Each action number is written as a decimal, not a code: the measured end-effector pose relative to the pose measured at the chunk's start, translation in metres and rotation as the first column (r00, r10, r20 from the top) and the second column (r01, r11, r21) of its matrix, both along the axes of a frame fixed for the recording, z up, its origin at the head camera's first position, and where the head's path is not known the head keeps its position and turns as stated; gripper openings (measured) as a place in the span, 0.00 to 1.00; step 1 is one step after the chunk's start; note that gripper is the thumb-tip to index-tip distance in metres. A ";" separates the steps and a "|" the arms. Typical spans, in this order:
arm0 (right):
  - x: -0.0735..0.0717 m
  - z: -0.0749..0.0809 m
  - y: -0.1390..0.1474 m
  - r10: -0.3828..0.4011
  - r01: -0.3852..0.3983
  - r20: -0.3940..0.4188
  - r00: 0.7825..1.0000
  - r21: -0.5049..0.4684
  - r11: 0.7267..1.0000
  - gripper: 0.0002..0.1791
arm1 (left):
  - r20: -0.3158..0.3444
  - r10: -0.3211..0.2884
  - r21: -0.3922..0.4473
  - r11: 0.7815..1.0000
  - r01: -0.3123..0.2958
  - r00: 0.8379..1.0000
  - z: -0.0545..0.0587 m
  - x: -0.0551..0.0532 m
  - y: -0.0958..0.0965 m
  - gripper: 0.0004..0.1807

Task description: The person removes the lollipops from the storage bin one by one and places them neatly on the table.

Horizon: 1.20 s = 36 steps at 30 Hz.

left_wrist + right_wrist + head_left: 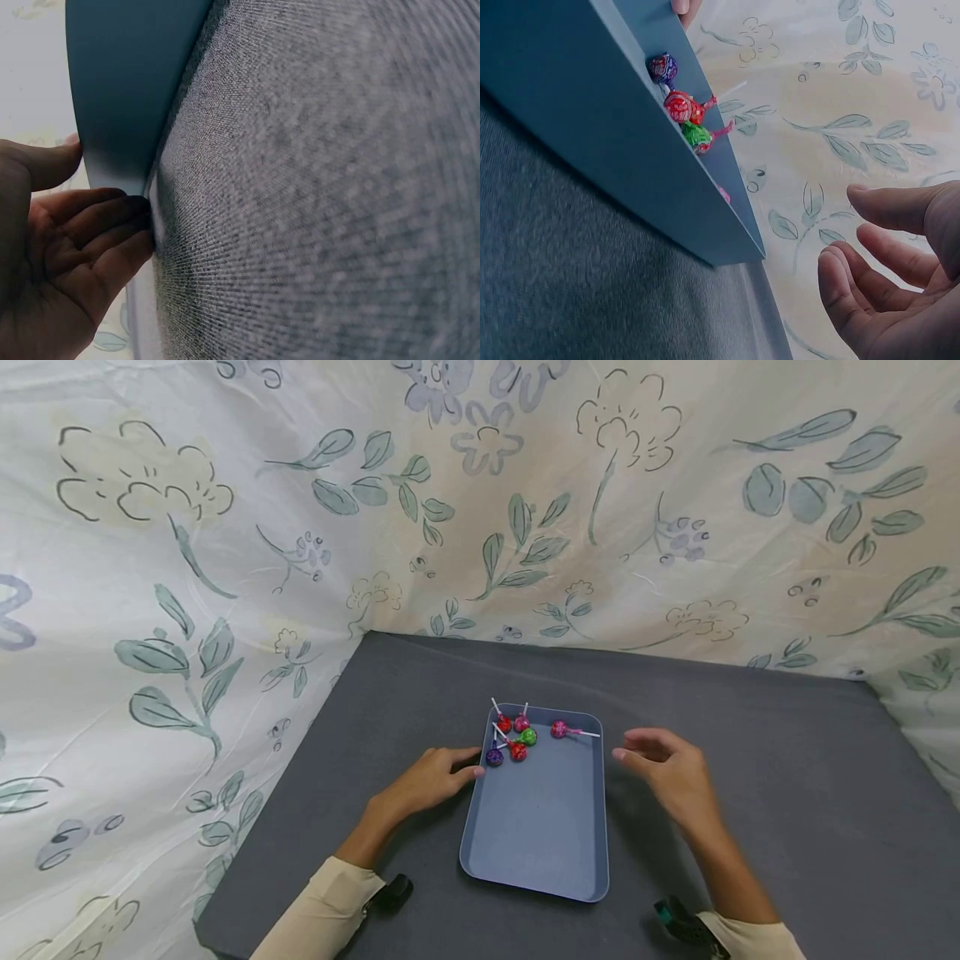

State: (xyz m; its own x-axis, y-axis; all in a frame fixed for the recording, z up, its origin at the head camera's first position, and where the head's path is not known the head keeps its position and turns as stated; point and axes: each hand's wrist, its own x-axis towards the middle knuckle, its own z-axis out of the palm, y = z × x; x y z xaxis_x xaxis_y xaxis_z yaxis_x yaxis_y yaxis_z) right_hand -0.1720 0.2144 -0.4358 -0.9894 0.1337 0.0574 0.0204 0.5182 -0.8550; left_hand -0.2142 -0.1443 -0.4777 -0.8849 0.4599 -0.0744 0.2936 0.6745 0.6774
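- Right grip (669, 774): spread, with bent fingers and thumb apart and nothing between them. You hold it off the tray, just outside the right wall.
- Left grip (429, 782): spread, fingers nearly straight against the outside of the left wall, thumb at the rim. You touch the tray; a firm pinch cannot be confirmed.
- Lone pink lollipop (558, 729): lies inside the tray, at the far right. From your right grip it lies left and slightly far, across the right rim.
- Long axis of this lollipop: roughly left to right. The head is at the left; the stick extends right to the tray wall, so its free end faces your right grip.
- Nearer hand: for this lollipop, the right. Treat the short gap between stick end and right thumb as the governing relation.
- Purple lollipop (494, 758): just inside the left wall, immediately right of your left thumb; its stick points far.
- Remaining group, far left corner: near red lollipop (518, 752), green lollipop (529, 737), far red lollipop (505, 724) and second pink lollipop (522, 724), set close together. Your left grip is nearer to these.
- Tray (536, 827): long axis near to far, between both grips, on the dark worktop (765, 752).
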 end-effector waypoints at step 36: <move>-0.027 0.003 -0.034 0.012 -0.006 0.047 0.999 -0.123 0.992 0.22 | 0.005 0.013 0.004 1.000 -0.013 1.000 0.001 0.002 0.003 0.30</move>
State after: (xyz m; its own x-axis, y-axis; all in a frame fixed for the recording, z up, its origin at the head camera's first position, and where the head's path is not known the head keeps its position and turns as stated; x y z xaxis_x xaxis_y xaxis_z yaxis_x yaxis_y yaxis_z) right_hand -0.1994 0.1804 -0.4329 -0.9917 0.1282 -0.0060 0.0584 0.4094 -0.9105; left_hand -0.2124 -0.1418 -0.4770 -0.8902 0.4490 -0.0766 0.2820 0.6753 0.6815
